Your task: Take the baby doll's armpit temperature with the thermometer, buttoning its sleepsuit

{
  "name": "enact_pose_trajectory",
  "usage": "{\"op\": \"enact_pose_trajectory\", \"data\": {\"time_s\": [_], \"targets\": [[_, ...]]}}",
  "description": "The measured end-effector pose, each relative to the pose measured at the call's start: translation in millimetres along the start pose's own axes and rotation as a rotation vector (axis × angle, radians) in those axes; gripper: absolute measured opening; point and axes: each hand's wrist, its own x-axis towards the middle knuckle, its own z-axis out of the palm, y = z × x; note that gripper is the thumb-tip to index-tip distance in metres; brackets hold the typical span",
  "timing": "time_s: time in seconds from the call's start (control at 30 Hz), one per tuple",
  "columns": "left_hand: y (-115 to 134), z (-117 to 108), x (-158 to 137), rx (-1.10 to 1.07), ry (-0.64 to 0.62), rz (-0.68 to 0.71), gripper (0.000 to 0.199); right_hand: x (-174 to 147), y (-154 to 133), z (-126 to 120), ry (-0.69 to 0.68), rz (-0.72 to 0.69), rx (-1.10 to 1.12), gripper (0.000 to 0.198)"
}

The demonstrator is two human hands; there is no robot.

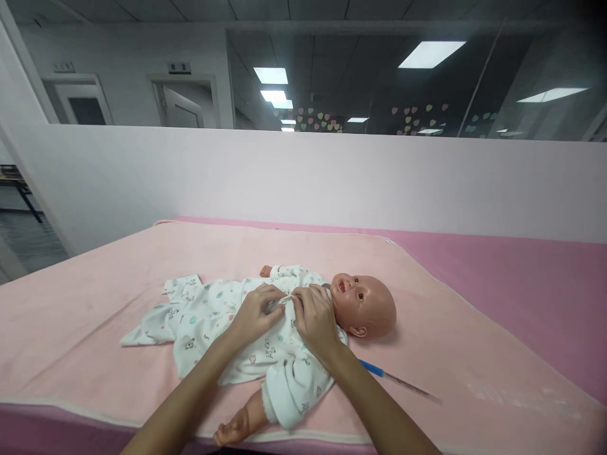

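Observation:
A baby doll point(374, 309) lies on its back with its head to the right, dressed in a white printed baby romper point(194, 325). My left hand point(258, 313) pinches the romper's edge at the doll's chest, fingertips pressed together. Close beside it, just below the doll's chin, my right hand point(317, 319) is closed on the same cloth. Whatever small fastener may be between the fingers is hidden. One doll hand point(234, 430) sticks out of the near sleeve; the other point(266, 271) shows at the far side. The romper's legs spread flat to the left.
A peach blanket point(95, 316) covers most of the pink surface point(535, 278). Right of my right forearm lies a thin rod with a blue end point(372, 368). A white low wall point(303, 180) runs behind, with glass above it.

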Motion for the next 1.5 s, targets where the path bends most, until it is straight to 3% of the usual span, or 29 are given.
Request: {"op": "enact_pose_trajectory", "data": {"time_s": [0.53,0.97,1.13,1.3,1.5], "targets": [[-1.0,2.3,-2.7,-0.135,0.129,-0.078,0.022,0.4,-0.1,0.5,-0.052,0.082,-0.019,0.012],[4.2,1.4,-5.0,-0.104,0.186,-0.074,0.016,1.3,-1.1,0.1,-0.060,0.097,-0.012,0.010],[3.4,2.0,-5.9,-0.216,0.178,-0.130,0.014,1.2,-0.9,-0.7,-0.049,0.079,-0.012,0.011],[-0.1,-0.6,-3.3,-0.423,0.061,-0.202,0.013,0.9,-0.8,0.5,-0.056,0.076,0.003,0.012],[2.7,-3.4,-2.5,-0.275,0.059,-0.126,0.014,1.4,-0.1,2.5,-0.070,0.100,0.034,0.012]]}}
